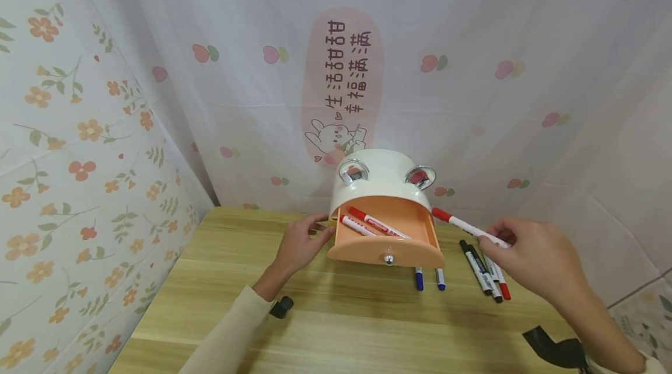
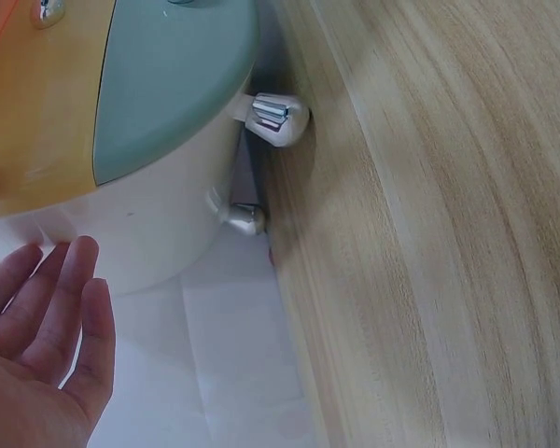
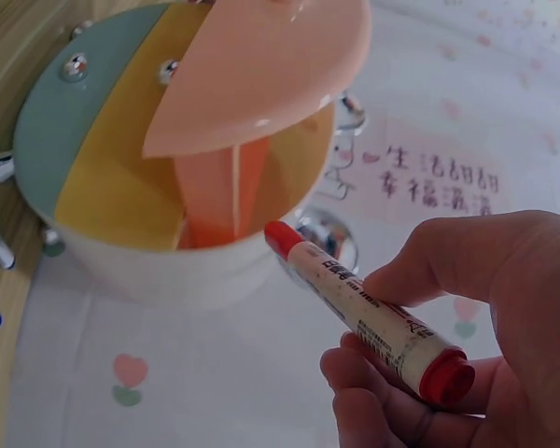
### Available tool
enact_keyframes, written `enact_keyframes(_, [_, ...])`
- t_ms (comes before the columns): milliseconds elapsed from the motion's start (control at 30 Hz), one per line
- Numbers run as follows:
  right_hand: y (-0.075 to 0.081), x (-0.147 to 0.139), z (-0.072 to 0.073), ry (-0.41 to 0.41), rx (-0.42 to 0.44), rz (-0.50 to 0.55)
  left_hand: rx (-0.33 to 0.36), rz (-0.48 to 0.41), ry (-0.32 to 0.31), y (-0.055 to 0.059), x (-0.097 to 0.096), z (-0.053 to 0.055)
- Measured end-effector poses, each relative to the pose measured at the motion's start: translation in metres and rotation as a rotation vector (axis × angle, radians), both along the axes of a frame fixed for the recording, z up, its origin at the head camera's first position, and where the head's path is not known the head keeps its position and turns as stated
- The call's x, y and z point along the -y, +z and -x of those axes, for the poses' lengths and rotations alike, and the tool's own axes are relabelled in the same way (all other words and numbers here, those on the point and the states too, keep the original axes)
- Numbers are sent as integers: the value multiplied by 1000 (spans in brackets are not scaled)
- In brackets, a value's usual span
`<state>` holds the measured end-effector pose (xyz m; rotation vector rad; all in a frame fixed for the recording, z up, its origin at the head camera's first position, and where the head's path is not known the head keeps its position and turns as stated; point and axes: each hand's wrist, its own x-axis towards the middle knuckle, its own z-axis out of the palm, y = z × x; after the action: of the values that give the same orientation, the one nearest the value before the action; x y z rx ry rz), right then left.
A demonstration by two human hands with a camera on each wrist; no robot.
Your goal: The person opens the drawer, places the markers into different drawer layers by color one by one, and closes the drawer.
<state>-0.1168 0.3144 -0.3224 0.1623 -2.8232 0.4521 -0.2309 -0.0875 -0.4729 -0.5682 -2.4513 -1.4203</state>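
A white round storage box (image 1: 385, 172) with silver ear-like knobs stands at the table's back, its peach top drawer (image 1: 367, 254) pulled out. Inside the drawer lie two markers with red caps, one whiteboard marker (image 1: 378, 223) partly over the other. My left hand (image 1: 300, 245) rests at the box's left side, its fingers (image 2: 70, 280) fairly straight against or close by the white wall. To the right of the drawer, my right hand (image 1: 535, 251) pinches a red-capped whiteboard marker (image 3: 364, 313) between thumb and fingers, its cap pointing toward the box.
Several black and red markers (image 1: 480, 269) lie on the wooden table (image 1: 336, 327) below my right hand. Two blue-tipped markers (image 1: 419, 279) stick out from under the drawer front. Below the peach drawer are a yellow drawer (image 3: 121, 177) and a green drawer (image 3: 70, 103), both closed. Patterned curtains (image 1: 247, 70) hang behind.
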Motion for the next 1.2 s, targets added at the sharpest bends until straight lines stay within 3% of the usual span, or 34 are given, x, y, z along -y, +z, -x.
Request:
enact_keyframes(133, [5, 9, -4, 38, -37, -28, -7, -2, 0, -1, 0, 0])
enact_keyframes(267, [7, 17, -2, 56, -19, -42, -6, -4, -2, -1, 1, 0])
enact_keyframes(467, [8, 29, 9, 77, 33, -40, -15, 0, -4, -1, 1, -1])
enact_keyframes(833, [7, 49, 31, 151, 28, -42, -12, 12, 7, 1, 0, -1])
enact_keyframes(1200, [7, 70, 48, 175, 21, -69, -8, 12, 5, 1, 0, -1])
